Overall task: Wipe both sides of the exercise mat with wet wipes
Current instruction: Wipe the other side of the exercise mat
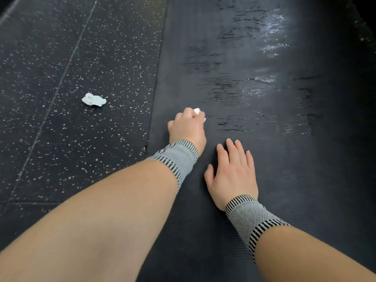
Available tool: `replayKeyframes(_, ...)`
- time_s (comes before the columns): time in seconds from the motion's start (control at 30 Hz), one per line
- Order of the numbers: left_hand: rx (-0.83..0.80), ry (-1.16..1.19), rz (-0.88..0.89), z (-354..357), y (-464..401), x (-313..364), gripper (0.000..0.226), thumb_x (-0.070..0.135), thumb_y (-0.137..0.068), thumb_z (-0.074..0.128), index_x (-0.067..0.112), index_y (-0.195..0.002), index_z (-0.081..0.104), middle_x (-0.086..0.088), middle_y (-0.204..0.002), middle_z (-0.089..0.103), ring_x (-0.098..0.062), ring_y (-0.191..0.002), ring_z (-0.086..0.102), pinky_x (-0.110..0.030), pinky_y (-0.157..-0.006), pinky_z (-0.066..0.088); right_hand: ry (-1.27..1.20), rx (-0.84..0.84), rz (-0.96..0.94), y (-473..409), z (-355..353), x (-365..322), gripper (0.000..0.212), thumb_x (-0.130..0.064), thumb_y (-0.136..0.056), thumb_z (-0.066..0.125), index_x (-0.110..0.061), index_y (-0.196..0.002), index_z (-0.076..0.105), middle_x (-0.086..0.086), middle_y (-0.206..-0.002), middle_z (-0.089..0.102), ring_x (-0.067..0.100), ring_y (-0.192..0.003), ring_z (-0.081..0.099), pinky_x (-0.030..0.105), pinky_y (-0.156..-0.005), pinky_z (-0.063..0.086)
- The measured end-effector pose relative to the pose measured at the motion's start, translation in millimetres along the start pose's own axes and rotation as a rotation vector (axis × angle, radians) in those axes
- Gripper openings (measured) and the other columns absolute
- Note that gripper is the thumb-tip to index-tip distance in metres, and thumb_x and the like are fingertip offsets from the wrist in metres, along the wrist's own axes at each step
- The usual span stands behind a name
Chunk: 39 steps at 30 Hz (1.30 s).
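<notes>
On the far left lies a speckled black floor [61,68], and on it a crumpled white wipe [94,99] sits by itself, well apart from the mat's edge. Next comes the dark exercise mat [284,159], spread flat and running away from the viewer, its left edge touching the floor. The left hand [188,128] rests on the mat near that edge, fingers curled round a small wet wipe [198,112], of which only a white bit shows past the knuckles; a striped grey wristband [177,157] wraps the wrist. Just to its right, the right hand [234,174] lies flat on the mat, palm down, fingers straight and slightly spread, holding nothing, with a matching wristband [250,218]. Beyond both hands, wet streaks [262,82] glisten on the mat's surface.
</notes>
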<state>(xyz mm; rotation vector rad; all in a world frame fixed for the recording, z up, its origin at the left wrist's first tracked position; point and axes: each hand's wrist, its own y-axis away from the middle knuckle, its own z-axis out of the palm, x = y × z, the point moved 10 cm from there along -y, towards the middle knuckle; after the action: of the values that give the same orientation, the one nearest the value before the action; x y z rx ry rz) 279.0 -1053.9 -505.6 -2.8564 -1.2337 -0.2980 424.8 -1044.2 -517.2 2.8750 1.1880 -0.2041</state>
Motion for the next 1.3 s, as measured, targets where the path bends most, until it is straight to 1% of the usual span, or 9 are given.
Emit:
replayKeyframes(0.13, -0.022, -0.036, 0.136, 1.1, 2.1, 19.4, 0.036, 0.011, -0.092, 0.047, 0.026, -0.123, 0.052, -0.002, -0.122, 0.047, -0.026, -0.109, 0.047, -0.037, -0.087, 0.033, -0.004, -0.002, 0.005, 0.0, -0.5, -0.1, 0.061, -0.043, -0.081, 0.035, -0.008, -0.126, 0.056, 0.015, -0.138, 0.049, 0.032, -0.133, 0.040, 0.049, -0.109, 0.030)
replayKeyframes(0.33, -0.013, -0.109, -0.286, -20.3, -13.5, -105.2, 0.036, 0.010, -0.093, 0.047, 0.022, -0.126, 0.055, -0.006, -0.128, 0.045, -0.029, -0.114, 0.049, -0.041, -0.093, 0.038, -0.022, 0.015, 0.013, -0.3, 0.8, 0.9, 0.061, -0.043, -0.080, 0.036, -0.009, -0.125, 0.057, 0.014, -0.137, 0.050, 0.031, -0.132, 0.040, 0.048, -0.110, 0.029)
replayKeyframes(0.5, -0.059, -0.020, 0.002, -1.2, -11.1, -18.8, 0.031, 0.010, -0.090, 0.045, 0.028, -0.114, 0.052, -0.004, -0.122, 0.048, -0.029, -0.107, 0.048, -0.034, -0.082, 0.030, -0.023, 0.019, -0.001, -0.1, 0.6, 0.0, 0.061, -0.043, -0.080, 0.036, -0.008, -0.126, 0.056, 0.014, -0.138, 0.049, 0.032, -0.133, 0.039, 0.046, -0.111, 0.022)
replayKeyframes(0.6, -0.072, 0.060, 0.165, 7.8, -1.3, 25.6, 0.035, 0.015, -0.096, 0.044, 0.027, -0.128, 0.050, -0.001, -0.126, 0.049, -0.026, -0.112, 0.048, -0.036, -0.090, 0.034, -0.018, 0.011, -0.012, 0.0, -0.2, -0.3, 0.061, -0.043, -0.081, 0.035, -0.008, -0.127, 0.055, 0.015, -0.138, 0.049, 0.032, -0.133, 0.039, 0.049, -0.110, 0.029)
replayKeyframes(0.67, -0.053, 0.129, 0.139, 4.4, 5.4, 17.1, 0.043, 0.024, -0.101, 0.039, 0.030, -0.144, 0.038, 0.001, -0.137, 0.047, -0.026, -0.121, 0.045, -0.040, -0.096, 0.034, -0.028, -0.001, -0.010, -0.3, 0.9, -0.5, 0.061, -0.043, -0.081, 0.036, -0.008, -0.127, 0.055, 0.015, -0.138, 0.049, 0.032, -0.133, 0.039, 0.049, -0.110, 0.029)
replayKeyframes(0.8, 0.113, 0.283, -0.179, -7.5, 41.4, -40.9, 0.053, 0.025, -0.102, 0.041, 0.024, -0.152, 0.027, 0.004, -0.153, 0.034, -0.019, -0.138, 0.030, -0.040, -0.109, 0.027, -0.055, -0.012, 0.000, 0.5, 4.0, 1.7, 0.058, -0.043, -0.083, 0.036, -0.008, -0.126, 0.055, 0.013, -0.138, 0.050, 0.031, -0.133, 0.039, 0.049, -0.111, 0.030)
replayKeyframes(0.97, 0.103, 0.153, -0.092, 3.7, 46.3, -29.9, 0.051, 0.020, -0.100, 0.038, 0.024, -0.150, 0.029, 0.010, -0.151, 0.035, -0.012, -0.140, 0.025, -0.035, -0.110, 0.019, -0.198, 0.022, 0.007, -0.3, -5.3, 3.5, 0.061, -0.046, -0.087, 0.030, -0.012, -0.134, 0.047, 0.007, -0.137, 0.051, 0.027, -0.134, 0.038, 0.045, -0.112, 0.026)
replayKeyframes(1.13, 0.086, 0.134, -0.089, 7.0, 45.1, -29.7, 0.052, 0.016, -0.099, 0.038, 0.026, -0.149, 0.030, 0.014, -0.152, 0.033, -0.009, -0.140, 0.023, -0.034, -0.110, 0.018, -0.506, 0.112, 0.228, -43.2, -26.4, 16.3, 0.045, -0.041, -0.096, 0.034, -0.031, -0.140, 0.039, -0.007, -0.128, 0.055, 0.023, -0.118, 0.041, 0.035, -0.100, 0.030)
replayKeyframes(1.3, 0.043, 0.104, -0.062, 9.7, 42.5, -28.6, 0.051, 0.020, -0.100, 0.035, 0.027, -0.150, 0.025, 0.013, -0.154, 0.032, -0.010, -0.142, 0.019, -0.037, -0.109, 0.018, -0.276, -0.067, 0.013, -109.3, -0.7, -36.6, 0.026, -0.024, -0.095, 0.040, -0.021, -0.106, 0.064, -0.002, -0.124, 0.056, 0.024, -0.113, 0.045, 0.025, -0.090, 0.030)
